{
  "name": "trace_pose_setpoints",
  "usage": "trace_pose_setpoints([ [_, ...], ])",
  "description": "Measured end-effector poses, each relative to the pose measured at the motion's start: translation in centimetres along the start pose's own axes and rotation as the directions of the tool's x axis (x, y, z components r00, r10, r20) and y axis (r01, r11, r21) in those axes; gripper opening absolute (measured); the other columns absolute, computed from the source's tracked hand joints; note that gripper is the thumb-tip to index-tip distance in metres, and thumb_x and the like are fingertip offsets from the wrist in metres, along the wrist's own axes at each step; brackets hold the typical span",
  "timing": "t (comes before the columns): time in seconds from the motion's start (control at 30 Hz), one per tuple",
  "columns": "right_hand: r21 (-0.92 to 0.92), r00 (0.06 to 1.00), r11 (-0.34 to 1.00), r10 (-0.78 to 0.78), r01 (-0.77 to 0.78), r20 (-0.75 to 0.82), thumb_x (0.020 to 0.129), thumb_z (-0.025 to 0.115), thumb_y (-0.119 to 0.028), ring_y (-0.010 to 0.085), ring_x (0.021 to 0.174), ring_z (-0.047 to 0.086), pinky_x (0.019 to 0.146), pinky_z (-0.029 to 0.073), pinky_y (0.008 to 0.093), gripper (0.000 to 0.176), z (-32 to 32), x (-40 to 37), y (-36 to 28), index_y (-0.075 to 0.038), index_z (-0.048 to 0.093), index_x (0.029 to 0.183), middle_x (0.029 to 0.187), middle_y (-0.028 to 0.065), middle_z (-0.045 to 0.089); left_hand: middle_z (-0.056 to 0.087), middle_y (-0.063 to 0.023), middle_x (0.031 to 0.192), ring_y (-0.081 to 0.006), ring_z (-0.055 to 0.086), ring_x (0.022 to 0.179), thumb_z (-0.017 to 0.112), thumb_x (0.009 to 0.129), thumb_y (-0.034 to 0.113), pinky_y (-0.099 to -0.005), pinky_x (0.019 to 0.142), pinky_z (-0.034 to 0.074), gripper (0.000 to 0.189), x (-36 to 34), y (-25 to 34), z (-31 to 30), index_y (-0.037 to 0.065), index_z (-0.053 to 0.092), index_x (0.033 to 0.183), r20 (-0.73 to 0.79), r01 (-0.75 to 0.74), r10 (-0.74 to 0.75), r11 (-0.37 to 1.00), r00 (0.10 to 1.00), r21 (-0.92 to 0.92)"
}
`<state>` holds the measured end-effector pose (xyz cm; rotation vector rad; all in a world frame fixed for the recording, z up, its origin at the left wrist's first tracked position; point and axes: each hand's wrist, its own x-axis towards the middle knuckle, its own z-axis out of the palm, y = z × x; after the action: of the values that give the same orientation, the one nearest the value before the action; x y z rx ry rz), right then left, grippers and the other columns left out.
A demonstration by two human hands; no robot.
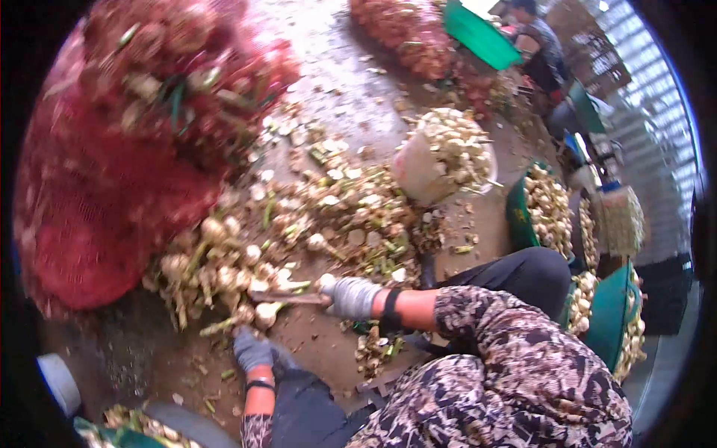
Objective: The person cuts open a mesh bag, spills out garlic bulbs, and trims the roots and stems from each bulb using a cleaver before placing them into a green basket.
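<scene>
My right hand (354, 299), in a grey glove, is closed round a knife whose long flat blade (290, 297) points left over the pile of garlic (216, 272). A pale garlic bulb (326, 282) shows right at its fingers. Lower left, my left hand (252, 351), also gloved, has its fingers bunched at the pile's near edge. A garlic stalk (219, 326) lies right at those fingertips, and I cannot tell whether they grip it. Just below the blade sits a garlic bulb (266, 316) with a green stem.
A red mesh sack (112, 194) of garlic towers at left. Cut stalks (351, 201) litter the floor ahead. Beyond stands a heaped white bucket (418, 168). Green tubs (609, 310) of bulbs line the right; another person (541, 56) sits at the back right.
</scene>
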<state>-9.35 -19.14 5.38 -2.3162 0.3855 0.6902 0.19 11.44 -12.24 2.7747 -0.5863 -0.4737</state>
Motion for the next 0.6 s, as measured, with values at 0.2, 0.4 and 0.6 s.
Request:
trace_pose_setpoints([
  [0.2, 0.124, 0.996, 0.990, 0.067, -0.060, -0.052, 0.078, 0.065, -0.028, 0.0424, 0.078, 0.064, 0.068, 0.049, 0.0511, 0.031, 0.2, -1.0, 3.0, -0.006, 0.058, 0.100, 0.081, 0.0209, 0.066, 0.058, -0.0042, 0.084, -0.0135, 0.057, 0.072, 0.060, 0.083, 0.010, -0.0275, 0.060, 0.051, 0.024, -1.1, 3.8, -10.9, 0.005, 0.058, 0.107, 0.324, 0.382, -0.320, 0.139, 0.890, -0.913],
  [0.4, 0.284, 0.991, 0.958, -0.004, 0.042, -0.134, 0.080, 0.063, -0.031, 0.0406, 0.084, 0.064, 0.073, 0.050, 0.0490, 0.032, 1.2, -0.2, 5.4, -0.005, 0.063, 0.098, 0.086, 0.0201, 0.067, 0.059, -0.0068, 0.089, -0.0172, 0.062, 0.078, 0.059, 0.092, 0.022, -0.0315, 0.070, 0.055, 0.029, 3.1, 22.8, -23.0, 0.002, 0.053, 0.112, 0.325, 0.276, 0.286, 0.199, 0.901, -0.940],
  [0.6, 0.292, 0.986, 0.956, 0.042, 0.007, -0.161, 0.078, 0.063, -0.029, 0.0400, 0.080, 0.065, 0.071, 0.051, 0.0479, 0.030, -1.4, -0.8, 5.7, -0.004, 0.064, 0.095, 0.085, 0.0210, 0.068, 0.056, -0.0131, 0.121, -0.0262, 0.063, 0.106, 0.062, 0.091, 0.006, -0.0355, 0.085, 0.057, 0.030, 8.7, 42.5, -24.6, 0.006, 0.058, 0.120, -0.234, -0.897, 0.942, 0.125, 0.242, -0.424],
])
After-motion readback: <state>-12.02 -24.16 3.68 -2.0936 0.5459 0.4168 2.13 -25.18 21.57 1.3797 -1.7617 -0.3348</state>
